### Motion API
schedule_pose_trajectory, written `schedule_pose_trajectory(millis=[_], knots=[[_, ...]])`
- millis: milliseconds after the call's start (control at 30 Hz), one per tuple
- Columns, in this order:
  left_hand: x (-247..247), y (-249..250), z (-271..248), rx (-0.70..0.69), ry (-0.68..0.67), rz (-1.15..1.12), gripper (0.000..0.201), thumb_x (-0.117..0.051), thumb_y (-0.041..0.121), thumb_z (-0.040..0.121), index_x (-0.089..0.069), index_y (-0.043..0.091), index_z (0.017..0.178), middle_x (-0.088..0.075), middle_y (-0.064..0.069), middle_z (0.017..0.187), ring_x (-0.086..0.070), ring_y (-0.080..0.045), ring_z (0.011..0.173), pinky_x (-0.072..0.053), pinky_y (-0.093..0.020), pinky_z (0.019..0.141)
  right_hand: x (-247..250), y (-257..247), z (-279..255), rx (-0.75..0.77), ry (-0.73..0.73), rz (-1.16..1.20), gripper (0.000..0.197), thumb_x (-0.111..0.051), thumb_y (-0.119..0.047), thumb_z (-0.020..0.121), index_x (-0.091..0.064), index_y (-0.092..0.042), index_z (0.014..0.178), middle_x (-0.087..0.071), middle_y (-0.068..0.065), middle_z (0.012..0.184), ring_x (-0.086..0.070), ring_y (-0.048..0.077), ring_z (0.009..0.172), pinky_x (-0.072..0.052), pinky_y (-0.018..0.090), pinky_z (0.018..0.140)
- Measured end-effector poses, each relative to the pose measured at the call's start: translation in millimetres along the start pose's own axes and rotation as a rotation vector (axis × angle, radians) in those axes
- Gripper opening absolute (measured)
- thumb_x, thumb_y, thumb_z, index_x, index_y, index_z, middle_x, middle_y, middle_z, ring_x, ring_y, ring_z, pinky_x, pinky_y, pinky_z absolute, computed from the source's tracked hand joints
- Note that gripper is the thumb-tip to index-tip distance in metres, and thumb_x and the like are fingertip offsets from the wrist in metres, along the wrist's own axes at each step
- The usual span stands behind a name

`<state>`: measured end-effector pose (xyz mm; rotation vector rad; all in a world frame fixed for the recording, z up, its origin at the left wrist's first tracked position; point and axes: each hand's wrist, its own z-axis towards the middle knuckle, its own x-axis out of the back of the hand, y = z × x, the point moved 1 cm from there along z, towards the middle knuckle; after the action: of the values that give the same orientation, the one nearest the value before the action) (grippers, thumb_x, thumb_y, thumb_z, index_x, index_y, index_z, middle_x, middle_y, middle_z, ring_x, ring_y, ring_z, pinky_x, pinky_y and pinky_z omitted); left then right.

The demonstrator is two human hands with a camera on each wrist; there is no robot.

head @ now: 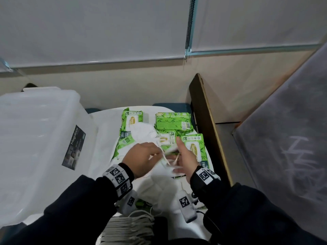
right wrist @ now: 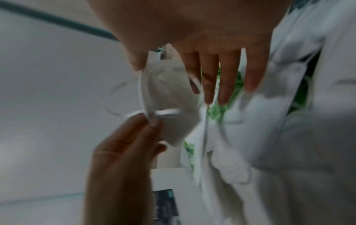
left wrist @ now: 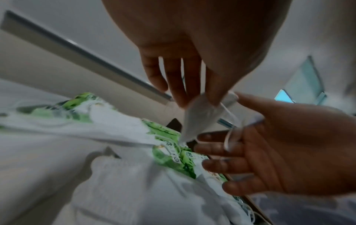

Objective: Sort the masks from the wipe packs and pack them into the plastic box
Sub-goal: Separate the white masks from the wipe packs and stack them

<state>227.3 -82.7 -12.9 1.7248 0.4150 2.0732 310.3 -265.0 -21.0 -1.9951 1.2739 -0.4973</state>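
Observation:
A white folded mask (left wrist: 200, 118) hangs between my two hands above the pile. My left hand (left wrist: 196, 99) pinches its edge (right wrist: 148, 106) by the ear loop. My right hand (right wrist: 173, 82) stands beside it with straight fingers; one ear loop (left wrist: 228, 140) lies across a finger and the thumb touches the mask's top. Several green wipe packs (head: 172, 121) lie on the white table beyond my hands, mixed with more white masks (head: 143, 131). The clear plastic box (head: 35, 138) stands at the left; its inside is not visible.
More masks (head: 159, 188) lie under my wrists near the front. A bundle of white cords (head: 127, 227) sits at the near edge. A dark wooden board (head: 208, 121) stands along the table's right side. A wall closes off the back.

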Motion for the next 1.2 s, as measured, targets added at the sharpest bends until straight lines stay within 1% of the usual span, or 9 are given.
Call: schedule_pose_trajectory(millis=[133, 233, 333, 500, 633, 767, 900, 1100, 1200], knots=[[13, -16, 26, 0.072, -0.317, -0.137, 0.028, -0.06, 0.049, 0.097, -0.078, 0.031, 0.109, -0.074, 0.015, 0.107, -0.065, -0.003, 0.096, -0.048, -0.024, 0.089, -2, -17, 3, -0.065, -0.023, 0.167, 0.045, -0.067, -0.058, 0.09, -0.07, -0.016, 0.107, -0.076, 0.013, 0.093, -0.074, 0.034, 0.081, -0.062, 0.049, 0.066], [28, -52, 60, 0.375, -0.195, -0.357, 0.019, -0.066, 0.044, 0.097, -0.08, 0.032, 0.099, -0.077, 0.014, 0.089, -0.07, -0.006, 0.085, -0.053, -0.03, 0.084, 8, -17, 9, -0.009, -0.017, 0.214, 0.009, -0.062, -0.017, 0.098, -0.068, -0.01, 0.101, -0.069, 0.014, 0.083, -0.068, 0.032, 0.067, -0.055, 0.037, 0.053], [30, -93, 94, 0.519, -0.046, -0.207, 0.022, -0.067, 0.024, 0.092, -0.07, 0.04, 0.106, -0.073, 0.012, 0.096, -0.07, -0.017, 0.091, -0.055, -0.032, 0.085, 19, -11, 11, -0.066, -0.045, 0.316, 0.011, -0.06, -0.023, 0.101, -0.064, -0.012, 0.099, -0.067, 0.01, 0.077, -0.063, 0.028, 0.061, -0.048, 0.031, 0.049], [4, -124, 126, 0.515, -0.41, 0.196, 0.077, -0.053, -0.002, 0.085, -0.045, 0.042, 0.148, -0.045, 0.001, 0.156, -0.046, -0.026, 0.14, -0.046, -0.039, 0.107, 37, 1, 18, -0.042, -0.1, 0.256, 0.023, -0.066, -0.007, 0.093, -0.064, -0.007, 0.116, -0.066, 0.017, 0.097, -0.068, 0.028, 0.065, -0.051, 0.033, 0.051], [-13, -131, 121, 0.537, -0.582, 0.321, 0.074, -0.066, 0.016, 0.085, -0.042, 0.037, 0.152, -0.041, -0.005, 0.157, -0.043, -0.031, 0.14, -0.045, -0.044, 0.109, 47, 9, 21, -0.05, -0.095, 0.246, 0.031, -0.06, 0.004, 0.089, -0.068, -0.009, 0.115, -0.07, 0.014, 0.092, -0.069, 0.029, 0.068, -0.052, 0.035, 0.055], [7, -136, 105, 0.588, -0.358, 0.369, 0.047, -0.074, 0.035, 0.085, -0.062, 0.024, 0.129, -0.057, -0.008, 0.132, -0.055, -0.031, 0.123, -0.048, -0.041, 0.098, 51, 12, 21, -0.032, -0.066, 0.211, 0.03, -0.06, 0.011, 0.086, -0.068, -0.008, 0.108, -0.065, 0.011, 0.078, -0.063, 0.026, 0.064, -0.045, 0.031, 0.054], [49, -143, 66, 0.682, -0.247, 0.138, 0.019, -0.079, 0.03, 0.083, -0.068, 0.02, 0.094, -0.069, -0.006, 0.098, -0.063, -0.033, 0.101, -0.042, -0.032, 0.076, 46, 5, 18, -0.041, -0.045, 0.239, 0.01, -0.07, -0.003, 0.09, -0.067, -0.012, 0.093, -0.064, 0.008, 0.075, -0.053, 0.019, 0.053, -0.039, 0.029, 0.051], [96, -118, -15, 0.872, 0.293, -0.418, 0.012, -0.078, 0.024, 0.082, -0.074, 0.018, 0.09, -0.074, 0.0, 0.084, -0.066, -0.024, 0.08, -0.052, -0.039, 0.078, 19, 2, 3, -0.011, -0.009, 0.256, 0.024, -0.074, -0.022, 0.092, -0.062, -0.005, 0.103, -0.056, 0.008, 0.07, -0.051, 0.019, 0.048, -0.042, 0.029, 0.052], [95, -76, -45, 0.874, 0.413, -0.865, 0.009, -0.073, 0.01, 0.085, -0.075, 0.012, 0.094, -0.074, -0.005, 0.084, -0.064, -0.023, 0.079, -0.049, -0.034, 0.073, -2, 3, -18, 0.007, -0.102, 0.267, 0.032, -0.067, -0.023, 0.098, -0.064, 0.003, 0.115, -0.071, 0.023, 0.099, -0.066, 0.031, 0.063, -0.057, 0.042, 0.06]])
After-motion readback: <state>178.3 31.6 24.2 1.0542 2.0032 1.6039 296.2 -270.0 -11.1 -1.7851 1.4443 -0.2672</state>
